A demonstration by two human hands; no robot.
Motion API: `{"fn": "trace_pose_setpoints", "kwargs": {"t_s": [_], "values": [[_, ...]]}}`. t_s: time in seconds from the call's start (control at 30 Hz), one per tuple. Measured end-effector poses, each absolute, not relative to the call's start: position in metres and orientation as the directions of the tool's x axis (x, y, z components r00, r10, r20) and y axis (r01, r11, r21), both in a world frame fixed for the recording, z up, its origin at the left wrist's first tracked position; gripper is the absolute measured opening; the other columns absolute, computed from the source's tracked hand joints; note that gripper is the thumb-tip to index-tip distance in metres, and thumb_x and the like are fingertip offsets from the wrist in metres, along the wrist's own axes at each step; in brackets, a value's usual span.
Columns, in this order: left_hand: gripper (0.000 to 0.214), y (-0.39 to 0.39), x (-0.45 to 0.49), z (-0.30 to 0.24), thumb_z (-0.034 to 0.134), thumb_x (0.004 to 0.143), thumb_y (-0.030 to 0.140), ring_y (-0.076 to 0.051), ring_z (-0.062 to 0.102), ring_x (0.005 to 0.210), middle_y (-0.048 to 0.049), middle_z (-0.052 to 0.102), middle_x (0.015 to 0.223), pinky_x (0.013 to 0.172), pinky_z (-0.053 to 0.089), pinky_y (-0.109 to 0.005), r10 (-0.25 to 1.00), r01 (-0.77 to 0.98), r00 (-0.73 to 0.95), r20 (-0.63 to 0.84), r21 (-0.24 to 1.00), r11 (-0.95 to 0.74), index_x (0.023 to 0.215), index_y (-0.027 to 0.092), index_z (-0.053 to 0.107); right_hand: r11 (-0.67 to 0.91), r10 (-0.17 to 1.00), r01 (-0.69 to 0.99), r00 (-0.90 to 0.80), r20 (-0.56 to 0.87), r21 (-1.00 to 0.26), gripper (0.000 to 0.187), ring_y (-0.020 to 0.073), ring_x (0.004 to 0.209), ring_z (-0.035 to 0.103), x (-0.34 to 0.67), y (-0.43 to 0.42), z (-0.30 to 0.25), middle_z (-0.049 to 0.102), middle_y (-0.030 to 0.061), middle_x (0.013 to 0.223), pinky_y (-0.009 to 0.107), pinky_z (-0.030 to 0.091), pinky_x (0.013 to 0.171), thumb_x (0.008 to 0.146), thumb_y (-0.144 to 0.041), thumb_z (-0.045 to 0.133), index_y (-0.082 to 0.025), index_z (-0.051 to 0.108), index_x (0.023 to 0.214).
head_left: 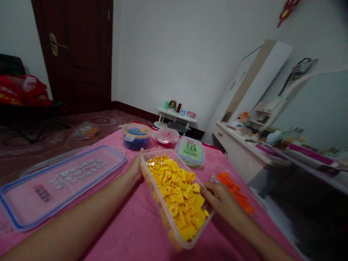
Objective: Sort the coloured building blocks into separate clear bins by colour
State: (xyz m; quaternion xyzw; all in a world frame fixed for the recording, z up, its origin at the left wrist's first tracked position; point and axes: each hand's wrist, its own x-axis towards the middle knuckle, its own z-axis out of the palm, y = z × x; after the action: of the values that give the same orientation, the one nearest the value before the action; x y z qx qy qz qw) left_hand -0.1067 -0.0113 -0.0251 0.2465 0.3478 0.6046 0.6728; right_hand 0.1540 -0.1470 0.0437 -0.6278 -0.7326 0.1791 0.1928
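Observation:
A clear plastic container [160,197] full of yellow building bricks [178,192] is held tilted over the pink cloth [122,232]. My left hand [137,167] grips its far left corner, with the fingers partly hidden behind the wall. On the right long side, my right hand [216,195] clasps the rim, thumb over the edge. Just beyond that hand lies a clear bag of orange bricks [236,190]. To the left rests a large clear lid [67,192] with a blue seal and printed writing.
Behind the container stand a round tub with blue contents [136,141], a small red-filled box [167,137] and a green-filled box [190,151]. A white dresser [241,152] borders the right side. A plastic bag [86,130] lies on the floor.

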Motion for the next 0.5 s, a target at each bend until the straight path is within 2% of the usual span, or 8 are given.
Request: {"fn": "trace_pose_setpoints", "kwargs": {"t_s": [0.1,0.17,0.23,0.3,0.37,0.4,0.5], "values": [[0.039,-0.008,-0.120,-0.020,0.038,0.091,0.044,-0.022,0.067,0.082,-0.0130,0.066,0.099,0.073,0.053,-0.039,0.961,-0.702,0.089,-0.263,0.667,0.248,0.112,0.015,0.054,0.144,0.989,0.868,-0.139,0.046,-0.475,0.034,0.0146,0.059,0.054,0.144,-0.152,0.025,0.061,0.0022,0.064,0.024,0.030,0.051,0.089,-0.036,0.039,-0.017,0.052,0.064],[0.038,-0.008,-0.122,-0.016,0.046,0.087,0.043,-0.022,0.067,0.083,-0.0141,0.066,0.102,0.075,0.053,-0.039,0.962,-0.632,0.082,-0.262,0.733,0.253,0.109,0.015,0.057,0.160,0.984,0.889,-0.179,-0.002,-0.428,0.036,0.0156,0.064,0.057,0.143,-0.152,0.028,0.065,0.0041,0.070,0.024,0.032,0.055,0.090,-0.037,0.037,-0.017,0.057,0.068],[0.035,-0.009,-0.119,-0.012,0.061,0.078,0.040,-0.024,0.065,0.088,-0.0145,0.067,0.102,0.079,0.051,-0.038,0.984,-0.443,0.018,-0.176,0.881,0.166,0.101,0.013,0.063,0.175,0.979,0.931,-0.198,-0.040,-0.321,0.039,0.0162,0.066,0.059,0.144,-0.150,0.041,0.067,0.0058,0.072,0.025,0.032,0.056,0.091,-0.040,0.037,-0.018,0.061,0.069],[0.033,-0.008,-0.113,-0.006,0.070,0.068,0.034,-0.026,0.062,0.097,-0.0136,0.068,0.102,0.088,0.046,-0.037,1.000,-0.212,-0.022,0.016,0.977,-0.020,0.092,0.013,0.069,0.172,0.984,0.968,-0.177,-0.015,-0.182,0.041,0.0170,0.066,0.060,0.145,-0.144,0.059,0.068,0.0073,0.073,0.026,0.031,0.058,0.090,-0.043,0.038,-0.018,0.064,0.069],[0.031,-0.005,-0.105,0.000,0.072,0.064,0.032,-0.027,0.060,0.102,-0.0118,0.070,0.101,0.093,0.042,-0.036,0.983,-0.064,0.003,0.183,0.981,-0.182,0.088,0.013,0.071,0.154,0.987,0.985,-0.149,0.067,-0.074,0.038,0.0187,0.072,0.062,0.145,-0.131,0.074,0.070,0.0083,0.079,0.027,0.033,0.060,0.089,-0.042,0.041,-0.019,0.067,0.074],[0.031,-0.002,-0.101,0.003,0.071,0.064,0.032,-0.027,0.061,0.101,-0.0111,0.071,0.101,0.093,0.042,-0.036,0.976,-0.021,0.027,0.218,0.976,-0.218,0.088,0.013,0.072,0.146,0.983,0.989,-0.141,0.113,-0.036,0.034,0.0200,0.078,0.063,0.145,-0.121,0.080,0.070,0.0087,0.085,0.027,0.035,0.063,0.089,-0.040,0.042,-0.020,0.068,0.080],[0.034,0.010,-0.091,0.009,0.069,0.061,0.028,-0.028,0.062,0.099,-0.0111,0.071,0.102,0.091,0.043,-0.036,0.971,0.093,0.105,0.216,0.970,-0.226,0.092,0.013,0.071,0.173,0.965,0.983,-0.182,0.189,0.064,0.029,0.0235,0.099,0.060,0.147,-0.088,0.080,0.066,0.0107,0.108,0.029,0.040,0.078,0.086,-0.033,0.050,-0.019,0.066,0.106]]}}
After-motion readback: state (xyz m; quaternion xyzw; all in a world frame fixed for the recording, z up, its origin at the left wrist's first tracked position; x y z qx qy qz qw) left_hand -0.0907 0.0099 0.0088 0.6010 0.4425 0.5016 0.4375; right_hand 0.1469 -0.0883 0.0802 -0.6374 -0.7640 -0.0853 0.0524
